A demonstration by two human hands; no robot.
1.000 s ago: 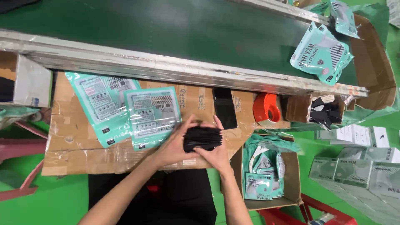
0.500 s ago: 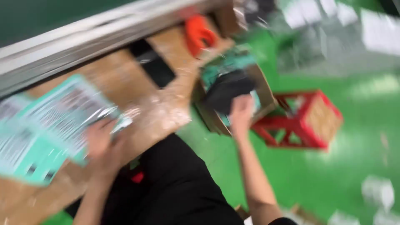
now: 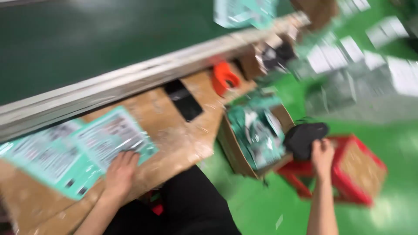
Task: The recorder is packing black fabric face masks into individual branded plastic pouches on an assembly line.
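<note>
Your right hand (image 3: 322,156) grips a soft black bundle (image 3: 305,138) at 3 o'clock, beside the open cardboard box of teal packets (image 3: 257,135). Your left hand (image 3: 119,172) lies flat, open, on the teal printed plastic bags (image 3: 82,150) on the cardboard-covered tabletop (image 3: 183,139). You seem mid-fetch; bagging likely needs 2 hands together.

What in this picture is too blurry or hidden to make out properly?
Head view:
- Black item in the right hand: blurred, its kind unclear.
- Contents of the cardboard box: smeared teal packets.
- Print on the teal packets under the left hand: unreadable.
- Pale stacks on the floor: only streaks.
</note>
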